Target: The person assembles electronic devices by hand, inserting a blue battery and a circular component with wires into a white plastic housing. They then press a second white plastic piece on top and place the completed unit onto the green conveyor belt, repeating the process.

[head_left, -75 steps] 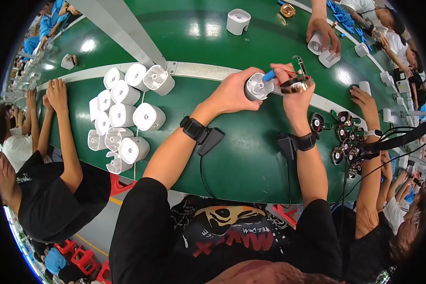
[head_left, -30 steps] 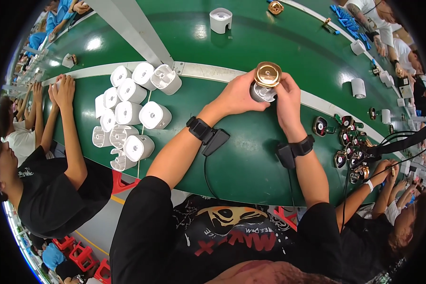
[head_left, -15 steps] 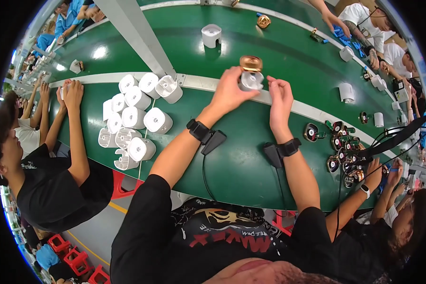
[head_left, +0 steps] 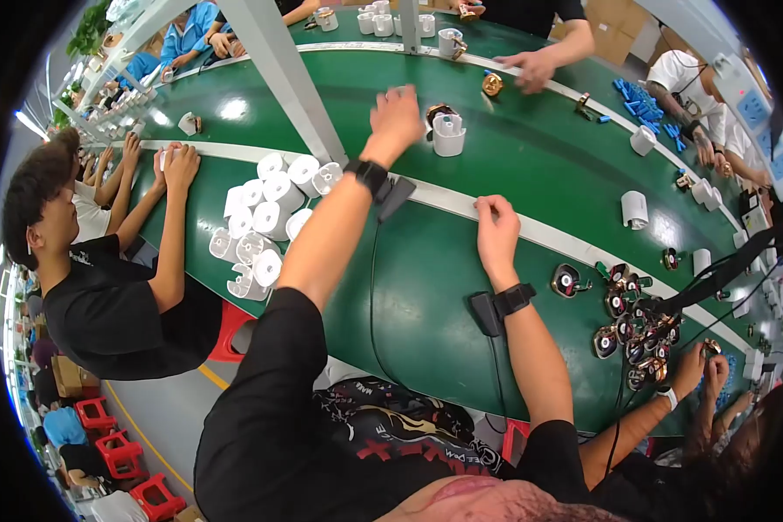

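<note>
My left hand point(head_left: 397, 123) reaches over the far green surface, its fingers bent downward; whatever lies beneath them is hidden. Just right of it stands a white plastic housing point(head_left: 448, 143) with a copper-coloured part point(head_left: 440, 111) at its back. My right hand point(head_left: 498, 233) hovers near the pale metal rail point(head_left: 452, 200), fingers loosely curved and apart, holding nothing visible. Left of my left forearm, several white housings point(head_left: 271, 219) are bunched together on the near green table.
Dark round parts with copper rims point(head_left: 639, 335) form a heap at the right. A metal post point(head_left: 278, 74) slants beyond the white housings. Across the rail, a co-worker's hand point(head_left: 535, 70) is beside a gold-coloured part point(head_left: 492, 83). Another person point(head_left: 113, 287) works at the left.
My left hand has put down the white housing with its copper-coloured part and moved left and away, over where another white housing stood. My right hand stays near the rail. The view has shifted.
</note>
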A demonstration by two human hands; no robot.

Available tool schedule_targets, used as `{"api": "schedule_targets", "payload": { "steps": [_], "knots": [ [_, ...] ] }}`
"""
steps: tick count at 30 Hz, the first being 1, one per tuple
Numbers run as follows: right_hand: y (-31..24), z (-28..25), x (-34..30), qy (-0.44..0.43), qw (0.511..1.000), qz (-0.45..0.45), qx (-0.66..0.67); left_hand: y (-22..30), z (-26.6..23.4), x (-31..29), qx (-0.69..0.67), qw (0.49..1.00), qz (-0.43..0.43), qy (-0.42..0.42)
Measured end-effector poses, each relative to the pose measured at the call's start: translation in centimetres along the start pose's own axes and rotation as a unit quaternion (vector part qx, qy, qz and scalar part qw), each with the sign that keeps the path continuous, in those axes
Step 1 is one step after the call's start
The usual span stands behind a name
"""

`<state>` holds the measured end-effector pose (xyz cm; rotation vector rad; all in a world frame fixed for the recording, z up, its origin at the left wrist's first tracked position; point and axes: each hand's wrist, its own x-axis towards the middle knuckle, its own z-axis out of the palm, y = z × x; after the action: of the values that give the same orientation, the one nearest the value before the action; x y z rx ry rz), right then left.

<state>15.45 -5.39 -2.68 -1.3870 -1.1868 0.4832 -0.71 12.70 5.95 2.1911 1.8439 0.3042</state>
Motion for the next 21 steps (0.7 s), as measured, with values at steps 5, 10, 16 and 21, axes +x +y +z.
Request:
{"api": "schedule_targets", "payload": {
  "steps": [5, 10, 16, 21],
  "knots": [
    [-0.7, -0.1, -0.2, -0.006, 1.000, -0.001, -0.007, -3.1, 0.6, 4.1, 0.097, 0.991, 0.052, 0.072],
    [-0.5, -0.4, -0.1, 0.011, 1.000, 0.005, -0.014, -1.6, 1.3, 0.5, -0.098, 0.988, -0.059, 0.104],
    [-2.7, -3.2, 1.9, -0.045, 0.994, 0.067, 0.073, -1.0, 5.3, -10.0, -0.295, 0.908, 0.099, 0.280],
    [-4.8, -12.5, 4.3, 0.022, 0.999, 0.028, -0.034, 2.5, 7.2, -13.9, -0.321, 0.930, 0.155, 0.095]
  ]
}}
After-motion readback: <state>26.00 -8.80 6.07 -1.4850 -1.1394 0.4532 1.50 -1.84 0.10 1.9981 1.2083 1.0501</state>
